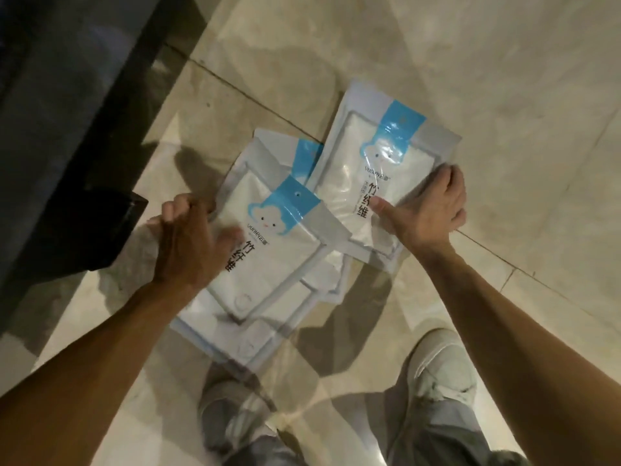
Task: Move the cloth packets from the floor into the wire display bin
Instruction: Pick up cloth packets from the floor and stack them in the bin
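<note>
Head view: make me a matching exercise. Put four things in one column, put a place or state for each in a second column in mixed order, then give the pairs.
Things:
1. left hand
2. right hand
3. shoe
4. floor

Places or states:
A. pale tiles with dark seams
B. grips the stack of packets at its left edge
C. grips the single packet at its right edge
D. white, at bottom right, below the packets

Pairs: 1-B, 2-C, 3-D, 4-A
</note>
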{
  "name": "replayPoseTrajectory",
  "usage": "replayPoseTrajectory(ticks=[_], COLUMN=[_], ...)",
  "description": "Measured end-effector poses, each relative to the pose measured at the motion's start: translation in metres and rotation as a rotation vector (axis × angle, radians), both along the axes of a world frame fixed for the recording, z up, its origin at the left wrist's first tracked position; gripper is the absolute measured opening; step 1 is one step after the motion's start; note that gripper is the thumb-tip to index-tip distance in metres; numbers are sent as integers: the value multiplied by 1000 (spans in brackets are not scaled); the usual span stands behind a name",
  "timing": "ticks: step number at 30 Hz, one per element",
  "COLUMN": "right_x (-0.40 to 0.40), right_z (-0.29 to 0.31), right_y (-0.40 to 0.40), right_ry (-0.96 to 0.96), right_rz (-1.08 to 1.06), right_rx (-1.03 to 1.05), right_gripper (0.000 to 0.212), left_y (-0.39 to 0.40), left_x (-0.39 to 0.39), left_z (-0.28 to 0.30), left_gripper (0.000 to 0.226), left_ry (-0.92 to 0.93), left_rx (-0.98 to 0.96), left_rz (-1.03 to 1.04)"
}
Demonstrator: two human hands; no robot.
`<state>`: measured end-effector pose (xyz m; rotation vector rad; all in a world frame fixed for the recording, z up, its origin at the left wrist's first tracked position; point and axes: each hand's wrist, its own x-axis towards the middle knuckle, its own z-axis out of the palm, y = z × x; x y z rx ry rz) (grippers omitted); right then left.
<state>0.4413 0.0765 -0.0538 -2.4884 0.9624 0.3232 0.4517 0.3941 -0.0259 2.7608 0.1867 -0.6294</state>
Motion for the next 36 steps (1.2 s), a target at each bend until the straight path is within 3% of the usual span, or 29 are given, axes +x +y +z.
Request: replayPoseTrajectory(ticks=[3, 6, 9, 12, 15, 17, 19, 21, 24, 27, 31, 36], right_x=[16, 32, 34, 24, 11, 6, -4, -11, -19, -21, -11, 19], right_z=[-2, 3, 14, 21, 28, 41, 54, 69, 101, 147, 225, 340], right_y=[5, 2, -5, -15, -26, -32, -43, -57, -78, -92, -105, -116], right_ry=[-1, 76, 158, 28, -59, -52, -13, 2, 27, 18, -60, -170], right_rz=[-162, -271, -247, -222, -297, -290, -254, -279, -376, -407, -431, -392], right_rx=[8, 6, 39, 251, 539, 679, 745, 782, 868, 945, 1000, 1019], right_gripper=[115, 99, 82, 61, 36, 34, 33, 36, 40, 39, 35, 28], left_y=[-4, -2, 2, 1, -3, -6, -6, -3, -2, -12, -35, -53], left_x=[2, 9, 17, 18, 16, 16, 16, 13, 10, 12, 18, 40], left_z=[7, 15, 26, 36, 43, 49, 55, 63, 82, 122, 198, 312], left_gripper=[25, 32, 35, 35, 50, 47, 30, 28, 24, 40, 26, 58], left_ry=[61, 139, 159, 184, 243, 283, 324, 342, 352, 371, 344, 314], left_rx=[-106, -130, -109, -131, -91, -181, -375, -554, -653, -723, -819, -884], left_rz=[111, 250, 324, 283, 135, 142, 251, 368, 505, 599, 607, 459])
